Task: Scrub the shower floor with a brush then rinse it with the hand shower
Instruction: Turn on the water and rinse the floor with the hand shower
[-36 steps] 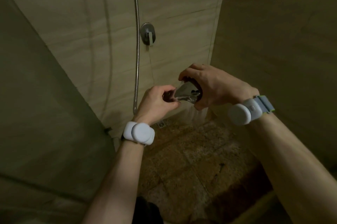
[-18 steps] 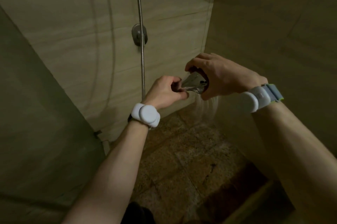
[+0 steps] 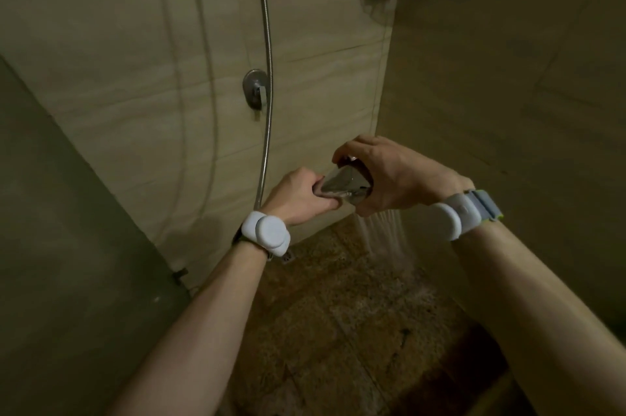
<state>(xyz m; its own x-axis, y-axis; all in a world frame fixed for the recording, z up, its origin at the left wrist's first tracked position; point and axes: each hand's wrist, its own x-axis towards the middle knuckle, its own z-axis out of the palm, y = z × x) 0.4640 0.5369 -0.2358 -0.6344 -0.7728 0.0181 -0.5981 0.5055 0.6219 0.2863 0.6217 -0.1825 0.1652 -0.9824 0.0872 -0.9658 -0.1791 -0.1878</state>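
Beige shower walls (image 3: 321,25) frame both hands, which have lifted a little: the left hand (image 3: 298,200) grips the hand shower (image 3: 345,185) handle, the right hand (image 3: 389,175) cups its head, spray now falling on the shower floor (image 3: 338,331), so rinsing looks underway.
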